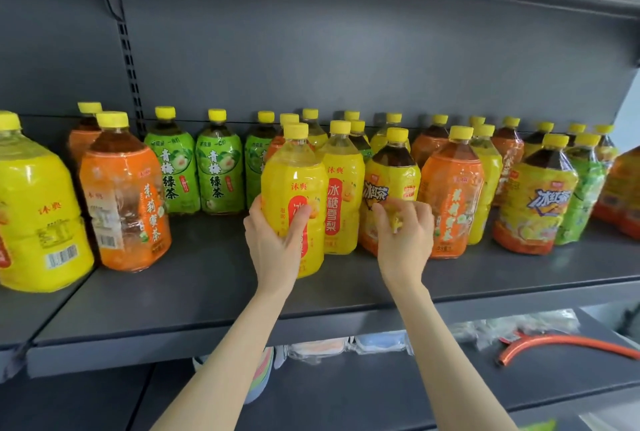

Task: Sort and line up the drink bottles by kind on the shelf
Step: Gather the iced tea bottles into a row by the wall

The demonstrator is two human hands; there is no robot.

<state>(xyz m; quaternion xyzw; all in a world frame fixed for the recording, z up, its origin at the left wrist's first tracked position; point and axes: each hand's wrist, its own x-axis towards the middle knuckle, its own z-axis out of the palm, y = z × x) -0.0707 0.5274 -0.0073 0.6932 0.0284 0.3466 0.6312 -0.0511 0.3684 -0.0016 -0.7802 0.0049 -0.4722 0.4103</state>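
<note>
**Item in hand:** a yellow bottle [294, 188], upright, near the centre of the shelf [207, 274] and forward of the mixed rows.

**Left hand:** the left hand [273, 240] grips the bottle's lower body, thumb across the front label and fingers wrapped round the left side. This low hold is judged suited to sliding or lifting a full, heavy bottle without tipping it. Whether the base is off the shelf cannot be told.

**Neighbour:** a matching yellow bottle [341, 198] stands just beside it, to the right and slightly farther back, so pairing by kind appears under way.

**Right hand:** the right hand [403, 233] is at the label of the iced-tea bottle [389, 184], fingers curled and blurred. Grip or mere touch cannot be told.

**Rest of shelf:** three green bottles [218, 174] are already lined up at the far side, left of centre. To the right, an orange bottle [453, 195] and others of several kinds stand mixed. Sorting is judged far from complete.
</note>
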